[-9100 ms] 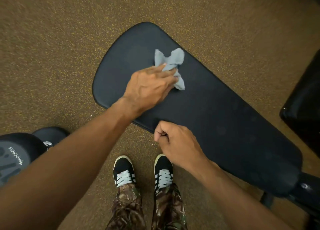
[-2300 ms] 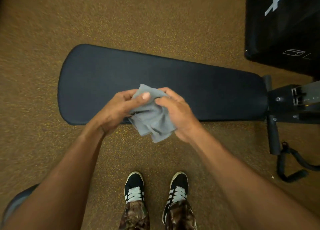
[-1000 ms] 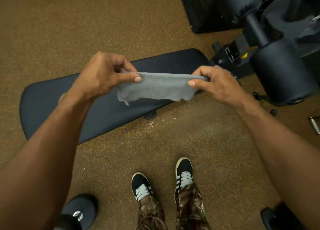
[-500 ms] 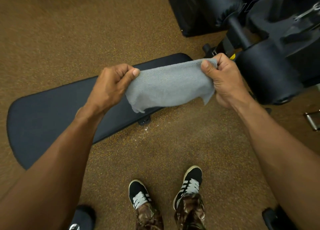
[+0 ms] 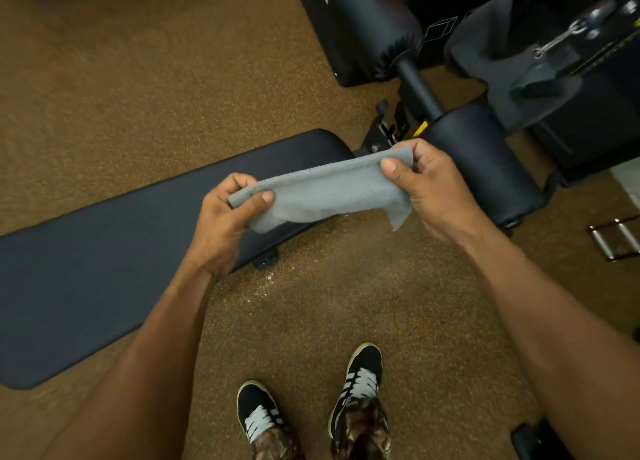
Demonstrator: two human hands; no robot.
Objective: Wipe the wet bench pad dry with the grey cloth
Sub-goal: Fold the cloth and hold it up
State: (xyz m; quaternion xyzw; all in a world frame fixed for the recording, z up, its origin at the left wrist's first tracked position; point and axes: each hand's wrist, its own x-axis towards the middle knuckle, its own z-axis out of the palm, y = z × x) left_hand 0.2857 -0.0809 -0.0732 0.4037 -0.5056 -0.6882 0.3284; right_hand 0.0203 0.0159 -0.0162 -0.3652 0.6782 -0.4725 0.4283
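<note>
Folded narrower than before: grey cloth (image 5: 325,196), soft, light, possibly damp, ends pinched by left grip (image 5: 225,224) and right grip (image 5: 433,196).

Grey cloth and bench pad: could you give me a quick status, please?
Left hand and right hand each pinch one end of grey cloth. Cloth taut above bench pad, not touching. Nothing between them.

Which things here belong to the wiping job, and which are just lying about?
In the job: grey cloth, pinched at its ends by the left hand and right hand; bench pad.
Lying about: black roller pad; plyo box; metal handle on the floor.
</note>
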